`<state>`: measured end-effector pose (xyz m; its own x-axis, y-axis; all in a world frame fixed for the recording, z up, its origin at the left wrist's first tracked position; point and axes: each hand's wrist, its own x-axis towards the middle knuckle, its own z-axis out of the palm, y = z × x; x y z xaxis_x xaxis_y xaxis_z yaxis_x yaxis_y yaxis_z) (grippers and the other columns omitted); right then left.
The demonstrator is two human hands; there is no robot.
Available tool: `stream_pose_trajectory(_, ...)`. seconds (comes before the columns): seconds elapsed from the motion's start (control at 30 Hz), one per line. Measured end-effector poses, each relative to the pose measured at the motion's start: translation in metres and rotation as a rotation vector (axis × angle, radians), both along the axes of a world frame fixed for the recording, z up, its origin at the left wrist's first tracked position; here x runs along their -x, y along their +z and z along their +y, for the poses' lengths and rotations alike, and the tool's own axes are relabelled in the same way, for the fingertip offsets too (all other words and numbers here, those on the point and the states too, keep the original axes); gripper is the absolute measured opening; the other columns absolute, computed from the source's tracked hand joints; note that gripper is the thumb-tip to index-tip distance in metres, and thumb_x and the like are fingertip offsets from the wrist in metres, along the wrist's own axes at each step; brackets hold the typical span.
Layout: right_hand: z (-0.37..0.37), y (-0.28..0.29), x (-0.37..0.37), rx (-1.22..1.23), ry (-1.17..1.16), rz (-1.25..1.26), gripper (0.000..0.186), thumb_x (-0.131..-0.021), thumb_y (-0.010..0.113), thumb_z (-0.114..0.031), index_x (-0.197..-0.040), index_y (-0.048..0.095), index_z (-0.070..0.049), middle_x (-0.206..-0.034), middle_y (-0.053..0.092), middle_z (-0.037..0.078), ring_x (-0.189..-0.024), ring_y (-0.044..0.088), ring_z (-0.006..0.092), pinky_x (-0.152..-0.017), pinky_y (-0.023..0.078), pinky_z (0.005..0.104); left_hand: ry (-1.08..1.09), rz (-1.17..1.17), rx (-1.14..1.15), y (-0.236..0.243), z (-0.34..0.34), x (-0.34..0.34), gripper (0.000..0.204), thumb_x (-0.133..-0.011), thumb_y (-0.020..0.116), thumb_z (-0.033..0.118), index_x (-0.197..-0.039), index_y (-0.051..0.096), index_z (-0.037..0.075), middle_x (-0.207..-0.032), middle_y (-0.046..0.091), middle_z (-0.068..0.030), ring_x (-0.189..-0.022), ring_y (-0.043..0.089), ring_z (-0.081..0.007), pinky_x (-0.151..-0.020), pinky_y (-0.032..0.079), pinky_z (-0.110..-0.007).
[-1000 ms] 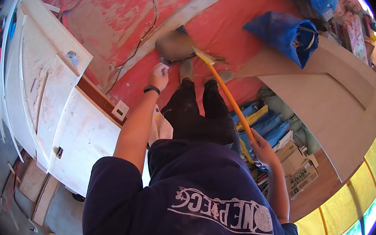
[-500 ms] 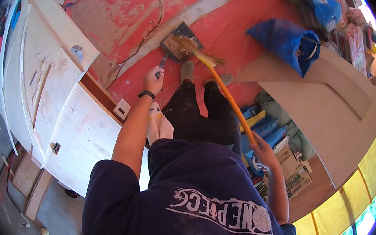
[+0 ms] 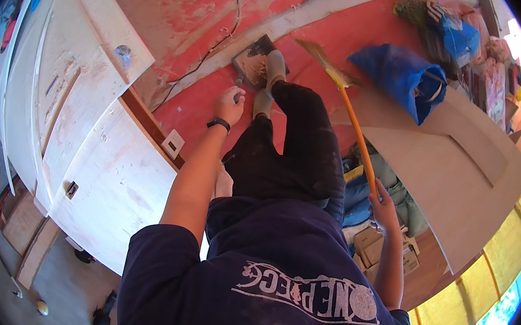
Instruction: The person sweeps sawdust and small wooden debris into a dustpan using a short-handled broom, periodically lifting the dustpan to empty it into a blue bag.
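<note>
My left hand (image 3: 229, 106) is closed around the dark handle of a dustpan (image 3: 243, 65), which lies on the dusty red floor covering. Pale sawdust-like debris (image 3: 256, 68) sits in the pan. One of my shoes (image 3: 275, 66) overlaps the pan's right side; whether it presses on it, I cannot tell. My right hand (image 3: 384, 208) grips the upper part of the orange handle of a broom (image 3: 359, 133). The broom's bristles (image 3: 315, 54) are to the right of the dustpan, apart from it.
White boards (image 3: 126, 174) stand at the left, with a wall socket (image 3: 173, 143) beside my left forearm. A black cable (image 3: 212, 44) runs across the floor covering. To the right are a blue sack (image 3: 400, 75), a wooden panel (image 3: 437, 175) and cardboard boxes (image 3: 371, 245).
The broom has moved right, off the dustpan. My right foot has stepped forward to the pan's right side. My left hand still holds the dustpan.
</note>
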<state>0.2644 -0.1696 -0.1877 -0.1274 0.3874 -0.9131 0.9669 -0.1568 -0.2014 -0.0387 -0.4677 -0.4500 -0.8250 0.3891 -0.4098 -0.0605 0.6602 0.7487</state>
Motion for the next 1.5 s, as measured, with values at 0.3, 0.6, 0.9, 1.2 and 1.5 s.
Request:
stream_pose_trajectory(0.3,0.031,-0.023,0.038,0.024,0.199,-0.071,0.054,-0.090,0.051,-0.016,-0.140,0.032,-0.023,-0.056,0.040,-0.001,-0.044,0.040,0.0086,-0.040,0.034,0.0248,0.011,-0.025,0.360,-0.007,0.000,0.004,0.021,-0.077,0.058,0.013,-0.096,0.062,0.005,-0.096,0.062,-0.0181,-0.093,0.059,-0.0348,-0.079,0.048,-0.042)
stream_pose_trajectory(0.6,0.041,-0.027,0.090,0.083,0.303,-0.096,0.053,-0.090,0.052,-0.018,-0.139,0.034,-0.021,-0.054,0.039,-0.001,-0.041,0.037,0.0082,-0.037,0.033,0.0253,-0.034,-0.115,0.449,-0.014,0.005,0.006,0.024,-0.078,0.055,0.013,-0.099,0.062,0.003,-0.084,0.063,-0.0207,-0.084,0.060,-0.0368,-0.073,0.049,-0.045)
stream_pose_trajectory(0.9,0.047,-0.032,0.094,0.044,0.374,-0.061,0.052,-0.089,0.052,-0.018,-0.139,0.036,-0.021,-0.057,0.045,0.000,-0.045,0.043,0.0090,-0.040,0.037,0.0261,0.032,-0.072,0.406,-0.032,0.013,0.006,0.025,-0.080,0.053,0.013,-0.101,0.062,0.004,-0.089,0.063,-0.0216,-0.086,0.060,-0.0377,-0.076,0.049,-0.044)
stream_pose_trajectory(1.2,0.031,0.011,0.076,0.018,0.249,-0.001,0.053,-0.090,0.051,-0.020,-0.140,0.032,-0.022,-0.056,0.040,-0.001,-0.041,0.037,0.0084,-0.037,0.032,0.0257,-0.135,-0.284,0.411,-0.027,-0.017,0.027,0.042,-0.078,0.063,0.030,-0.114,0.059,0.009,-0.110,0.061,-0.0148,-0.104,0.057,-0.0306,-0.088,0.046,-0.040)
stream_pose_trajectory(1.5,0.021,0.008,0.005,0.063,-0.029,0.084,0.053,-0.091,0.051,-0.018,-0.140,0.031,-0.025,-0.056,0.037,-0.002,-0.041,0.033,0.0076,-0.038,0.029,0.0239,-0.029,-0.118,0.195,-0.030,0.002,-0.015,0.048,-0.072,0.071,0.025,-0.115,0.057,0.009,-0.112,0.059,-0.0153,-0.104,0.056,-0.0330,-0.089,0.045,-0.040)
